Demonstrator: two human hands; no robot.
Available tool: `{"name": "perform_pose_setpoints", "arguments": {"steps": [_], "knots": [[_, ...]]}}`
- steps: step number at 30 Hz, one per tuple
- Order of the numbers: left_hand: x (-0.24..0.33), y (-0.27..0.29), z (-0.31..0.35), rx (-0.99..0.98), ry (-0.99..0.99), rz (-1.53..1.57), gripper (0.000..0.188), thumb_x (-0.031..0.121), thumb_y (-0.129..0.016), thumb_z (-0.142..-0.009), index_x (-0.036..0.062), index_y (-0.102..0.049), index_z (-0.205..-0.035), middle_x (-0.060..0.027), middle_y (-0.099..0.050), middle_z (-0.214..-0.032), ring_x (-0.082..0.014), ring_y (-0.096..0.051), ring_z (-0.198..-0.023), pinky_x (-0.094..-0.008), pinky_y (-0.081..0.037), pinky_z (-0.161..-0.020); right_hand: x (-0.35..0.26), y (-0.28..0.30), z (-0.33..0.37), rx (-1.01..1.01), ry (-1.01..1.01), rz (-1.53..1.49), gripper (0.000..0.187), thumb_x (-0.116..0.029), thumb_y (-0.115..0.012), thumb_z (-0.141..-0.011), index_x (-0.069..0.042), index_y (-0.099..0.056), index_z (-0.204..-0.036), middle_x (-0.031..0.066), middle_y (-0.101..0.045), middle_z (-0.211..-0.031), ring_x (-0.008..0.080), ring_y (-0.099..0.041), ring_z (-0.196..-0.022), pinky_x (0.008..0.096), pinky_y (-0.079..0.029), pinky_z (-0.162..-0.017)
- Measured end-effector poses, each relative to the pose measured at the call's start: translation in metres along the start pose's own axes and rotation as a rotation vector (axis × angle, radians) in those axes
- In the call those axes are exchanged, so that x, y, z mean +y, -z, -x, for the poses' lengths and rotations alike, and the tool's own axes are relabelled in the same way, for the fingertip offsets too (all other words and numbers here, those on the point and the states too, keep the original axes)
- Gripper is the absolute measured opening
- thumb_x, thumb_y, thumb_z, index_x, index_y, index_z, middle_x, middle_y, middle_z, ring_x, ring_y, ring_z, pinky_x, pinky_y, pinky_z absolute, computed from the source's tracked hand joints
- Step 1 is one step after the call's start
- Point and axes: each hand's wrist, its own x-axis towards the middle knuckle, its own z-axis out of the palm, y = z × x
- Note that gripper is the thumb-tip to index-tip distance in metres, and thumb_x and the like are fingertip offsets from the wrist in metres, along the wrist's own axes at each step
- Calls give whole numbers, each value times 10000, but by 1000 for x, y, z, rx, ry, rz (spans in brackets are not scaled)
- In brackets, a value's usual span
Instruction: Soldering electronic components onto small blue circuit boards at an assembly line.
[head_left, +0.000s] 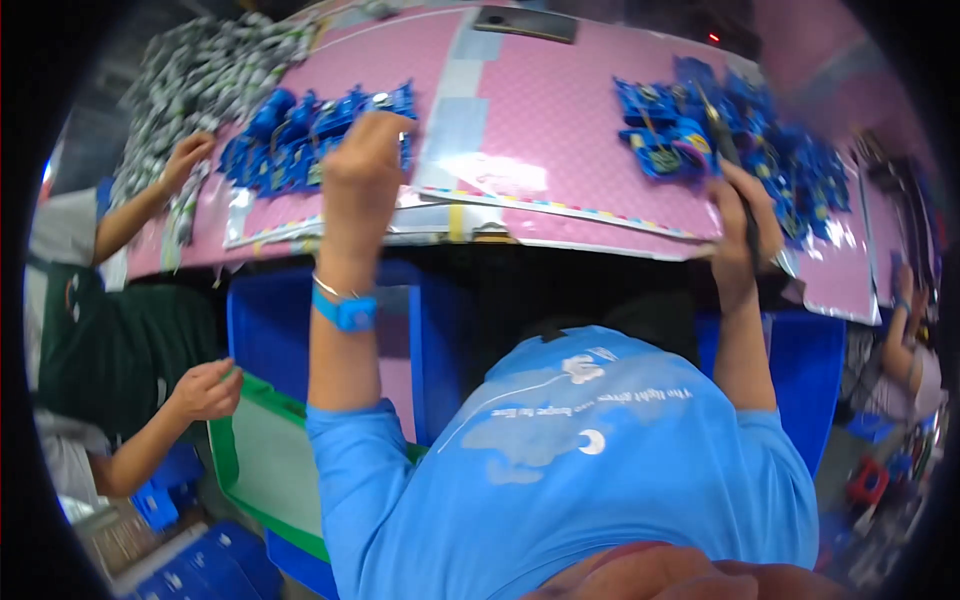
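Observation:
My left hand [365, 165], slightly blurred, is raised at the front edge of the pink table, its fingers curled closed. Whatever it may hold is hidden. Right beyond it sits a cluster of blue plastic housings [290, 145], some showing metal parts inside. My right hand [748, 215] is wrapped round a slim black-handled soldering iron [728, 145], its thin tip pointing away from me over a second group of blue housings [790, 175]. One blue housing [655, 160] at the near left of that group shows small wires inside.
Grey-and-white bundled parts [200, 85] pile at the far left. A dark flat device [525, 24] lies at the far edge. Below the table stand blue bins [265, 325] and a green-rimmed tray [245, 470]. A co-worker's hands [205, 390] are at left; another person [910, 365] is at right.

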Motion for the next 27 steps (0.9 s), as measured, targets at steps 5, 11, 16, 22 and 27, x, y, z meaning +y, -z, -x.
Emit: {"name": "perform_pose_setpoints", "arguments": {"steps": [5, 11, 16, 22, 27], "knots": [[109, -76, -37, -218, -111, 362, 279, -134, -603, -798, 31, -704, -999, -165, -703, -1006, -355, -696, -804, -414, -576, -694, 35, -14, -22, -72, 51, 209, 281, 28, -684, -907, -12, -667, -1184, 164, -705, -1247, 248, -675, -1153, 341, -500, -994], [95, -193, -67, -298, 83, 528, 328, 42, -742, -782, 68, -730, -1108, -192, -712, -948, -352, -704, -822, -426, -566, -742, 66, -18, -19, -149, 168, 383, 478, 98, -688, -769, -67, -624, -1213, 189, -677, -1260, 389, -641, -1170, 435, -517, -983], [105, -184, -47, -342, 121, 480, 336, 81, -790, -776, 7, -703, -1093, -186, -713, -891, -349, -705, -825, -411, -551, -726, 81, -1, -19, -61, 169, 365, 378, 99, -689, -799, -30, -643, -1151, 185, -700, -1233, 342, -687, -1082, 377, -542, -930], [154, -106, 10, -292, 275, 281, 352, 47, -796, -786, 30, -647, -1104, -163, -708, -941, -317, -661, -705, -405, -524, -619, 81, 24, -18, -22, 232, 183, 385, 57, -748, -764, -42, -661, -1127, 224, -702, -1218, 404, -673, -1112, 429, -535, -959], [169, -80, 12, -343, 736, 373, 352, 1, -817, -791, 7, -675, -1113, -2, -666, -781, -23, -384, -495, -222, -331, -461, 57, 20, 3, -260, 215, -241, 426, 26, -827, -692, -47, -653, -1073, 308, -699, -1128, 448, -697, -1054, 417, -572, -880]]}}
